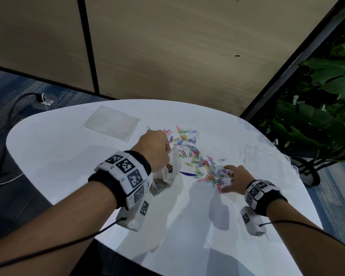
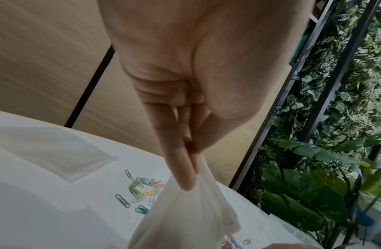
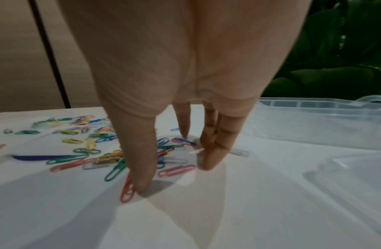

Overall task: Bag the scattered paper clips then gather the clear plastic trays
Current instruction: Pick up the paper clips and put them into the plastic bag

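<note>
Wood-grain wall panels and a bank of green plants [image 1: 325,108] stand behind a white table [image 1: 68,168] with rounded corners.

Of the two hands, the left hand [image 1: 156,149] is raised above the table and pinches the top edge of a thin clear bag [image 1: 167,176] — in the left wrist view the thumb and fingers [image 2: 181,168] are pressed together on the plastic, and the bag [image 2: 185,215] hangs down from them. Its lower part bulges with paper clips already inside, and its mouth sags open toward the pile.

The right hand [image 1: 234,179] is spread over the near end of the scattered paper clips [image 1: 199,156]. In the right wrist view its fingers [image 3: 211,151] point straight down with their tips on the table among the clips, the thumb tip beside a red one [image 3: 127,190]; it has nothing gripped.

The clips — pink, green, blue, yellow, white — lie in a loose band across the middle of the table, from beyond the left hand to under the right, thickest near the right fingers. A dark blue sliver [image 1: 186,173] lies on the table between bag and pile.

One clear plastic tray [image 1: 112,124] lies flat at the far left of the table, apart from the clips. Another clear tray [image 3: 313,121] sits at the table's right edge, just beyond the right hand, hard to make out against the white top in the head view.
</note>
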Demonstrator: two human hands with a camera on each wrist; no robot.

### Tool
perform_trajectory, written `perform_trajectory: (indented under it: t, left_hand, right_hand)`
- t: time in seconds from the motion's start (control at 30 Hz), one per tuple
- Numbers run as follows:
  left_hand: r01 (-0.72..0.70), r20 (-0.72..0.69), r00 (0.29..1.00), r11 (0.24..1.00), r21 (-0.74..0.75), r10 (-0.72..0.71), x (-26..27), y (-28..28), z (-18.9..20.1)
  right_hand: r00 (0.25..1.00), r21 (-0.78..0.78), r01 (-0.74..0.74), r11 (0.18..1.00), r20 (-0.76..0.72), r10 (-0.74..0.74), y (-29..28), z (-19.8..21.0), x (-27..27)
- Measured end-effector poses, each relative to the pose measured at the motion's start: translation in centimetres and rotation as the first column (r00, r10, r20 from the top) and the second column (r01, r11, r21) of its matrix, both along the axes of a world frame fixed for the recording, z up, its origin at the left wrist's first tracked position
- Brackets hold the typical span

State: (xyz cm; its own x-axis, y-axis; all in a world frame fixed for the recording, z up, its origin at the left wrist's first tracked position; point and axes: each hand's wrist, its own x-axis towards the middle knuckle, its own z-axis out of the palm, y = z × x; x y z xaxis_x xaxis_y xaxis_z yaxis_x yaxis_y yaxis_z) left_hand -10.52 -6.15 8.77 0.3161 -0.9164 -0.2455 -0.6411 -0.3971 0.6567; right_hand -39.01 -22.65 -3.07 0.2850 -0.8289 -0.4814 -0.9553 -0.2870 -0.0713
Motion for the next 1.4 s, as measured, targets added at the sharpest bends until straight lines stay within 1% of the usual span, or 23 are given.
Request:
perform_trajectory:
  t: [0.07,0.17,0.27,0.33,0.4,0.47,0.53,0.6,0.63,0.67,0.7,0.73,0.77,0.8,0.83,0.93,1.0,1.1,1.2,1.23,1.3,1.37,1.4]
  left_hand:
    - [0.007,0.010,1.000,1.000,0.006,-0.007,-0.1,-0.1,-0.1]
    - [0.013,0.028,1.000,1.000,0.011,-0.013,-0.2,-0.2,-0.4]
    - [0.002,0.031,1.000,1.000,0.005,-0.002,-0.1,-0.3,-0.7]
    - [-0.003,0.019,1.000,1.000,0.004,0.003,0.0,-0.3,-0.8]
    - [-0.005,0.017,1.000,1.000,0.005,0.005,0.0,-0.3,-0.9]
    - [-0.001,0.022,1.000,1.000,0.005,0.001,0.0,-0.3,-0.8]
    - [0.004,0.033,0.999,1.000,0.006,-0.004,0.0,-0.3,-0.8]
    - [0.005,0.034,0.999,1.000,0.005,-0.006,0.0,-0.3,-0.8]
    - [0.006,0.032,0.999,1.000,0.004,-0.006,0.1,-0.2,-0.8]
    - [0.007,0.032,0.999,1.000,0.006,-0.008,0.0,-0.2,-0.7]
    - [0.008,0.033,0.999,1.000,0.008,-0.008,0.0,-0.2,-0.6]
    - [0.009,0.034,0.999,1.000,0.010,-0.009,0.0,-0.2,-0.5]
    - [0.010,0.032,0.999,1.000,0.011,-0.010,-0.1,-0.2,-0.4]
    - [0.011,0.030,0.999,1.000,0.010,-0.011,-0.1,-0.2,-0.4]
    - [0.012,0.029,0.999,1.000,0.009,-0.012,-0.2,-0.2,-0.3]
    - [0.017,0.021,1.000,1.000,0.006,-0.017,-0.4,-0.1,-0.2]
    - [0.015,0.002,1.000,1.000,-0.002,-0.015,-0.6,0.0,-0.2]
    - [0.025,-0.003,1.000,1.000,-0.012,-0.025,-1.0,0.0,-0.2]
    - [0.038,0.017,0.999,0.999,-0.017,-0.038,-1.1,-0.1,-0.4]
    - [0.035,0.014,0.999,0.999,-0.016,-0.035,-1.1,-0.1,-0.5]
    - [0.026,0.011,1.000,1.000,-0.018,-0.026,-1.0,-0.1,-0.6]
    - [0.025,0.022,0.999,0.999,-0.030,-0.024,-1.0,-0.1,-0.6]
    - [0.030,0.028,0.999,0.999,-0.033,-0.029,-1.0,-0.1,-0.6]
  right_hand:
    - [0.996,-0.037,-0.025,0.999,0.087,0.028,0.3,0.0,1.3]
    - [0.976,-0.101,-0.115,0.988,0.173,0.131,0.8,-0.2,3.4]
    - [0.962,-0.175,-0.192,0.966,0.160,0.220,1.2,-0.5,5.2]
    - [0.962,-0.243,-0.199,0.949,0.137,0.237,1.2,-0.8,5.9]
    - [0.973,-0.278,-0.173,0.945,0.098,0.207,1.3,-0.9,6.3]
    - [0.984,-0.284,-0.117,0.952,0.099,0.150,1.1,-0.6,6.1]
    - [0.984,-0.265,0.001,0.964,0.171,0.046,0.7,-0.2,5.5]
    - [0.947,-0.181,0.182,0.966,0.296,-0.123,0.0,0.1,4.6]
    - [0.888,-0.078,0.292,0.953,0.392,-0.240,-0.3,0.4,4.2]
    - [0.776,0.091,0.389,0.917,0.505,-0.379,-0.4,0.9,4.0]
    - [0.613,0.286,0.436,0.853,0.600,-0.514,-0.4,1.5,4.1]
    - [0.445,0.456,0.416,0.787,0.653,-0.613,-0.2,2.4,4.3]
    - [0.331,0.565,0.355,0.745,0.669,-0.665,0.0,3.4,4.6]
    - [0.276,0.636,0.278,0.720,0.665,-0.694,0.4,4.6,5.1]
    - [0.262,0.679,0.199,0.707,0.658,-0.706,0.9,5.9,5.7]
    - [0.306,0.722,0.025,0.691,0.653,-0.693,3.2,8.6,8.0]
    - [0.327,0.745,-0.034,0.667,0.639,-0.697,4.7,9.1,9.7]
    - [0.349,0.789,-0.035,0.613,0.585,-0.732,6.7,8.6,12.0]
    - [0.351,0.787,0.016,0.617,0.573,-0.741,8.2,7.8,13.6]
    - [0.355,0.768,0.029,0.639,0.590,-0.725,8.5,7.6,14.0]
    - [0.409,0.687,0.040,0.725,0.651,-0.640,9.0,7.5,14.6]
    - [0.509,0.553,0.043,0.832,0.704,-0.495,9.4,7.5,14.9]
    - [0.572,0.458,0.043,0.888,0.717,-0.397,9.5,7.5,14.9]
